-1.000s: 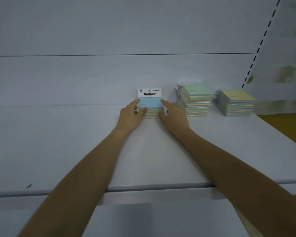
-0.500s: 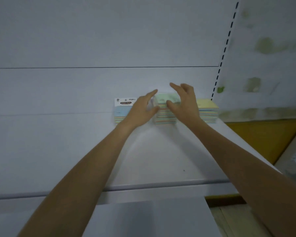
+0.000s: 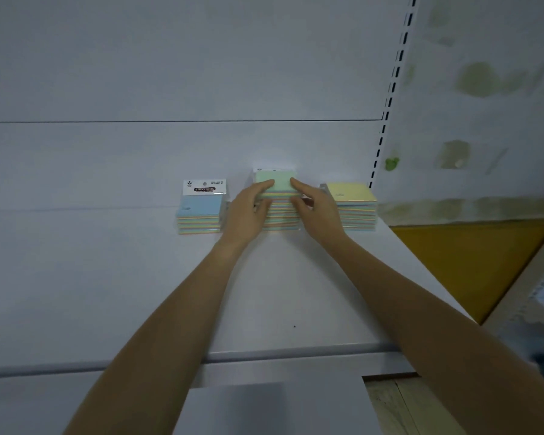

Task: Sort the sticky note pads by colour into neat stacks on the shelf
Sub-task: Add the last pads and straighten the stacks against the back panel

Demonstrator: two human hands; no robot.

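- Fingers (image 3: 263, 185) of the left hand (image 3: 248, 211) are wrapped round the left side of the green-topped stack (image 3: 278, 180). The index is laid flat over the top pad and the thumb is tucked in against the front of the pile.
- Right hand (image 3: 319, 211) does the mirror image on the right side. Its fingers (image 3: 297, 186) reach over the top pad and the thumb presses in at the front, so both hands are gripping that one stack between them.
- That green-topped stack sits on the shelf (image 3: 107, 277), close to the back edge and a bit right of the middle. It's the tallest of the three piles, with striped pastel edges showing between the two hands.
- Blue-topped stack (image 3: 200, 211) is just left of the left hand, also near the back edge. It's shorter, with a white "STICKY NOTE" header card (image 3: 204, 187) standing up at its far side. Can't tell if the hand is touching it.
- Yellow-topped stack (image 3: 355, 196) is on the other side, nearest the shelf's back right corner, just past the right hand's knuckles.
- All three line up in a row along the back edge, each apart from the next.
- Slotted upright (image 3: 390, 95) runs up the back wall just past the yellow pile, and a mustard-yellow panel (image 3: 468, 255) shows beyond the shelf's right edge.
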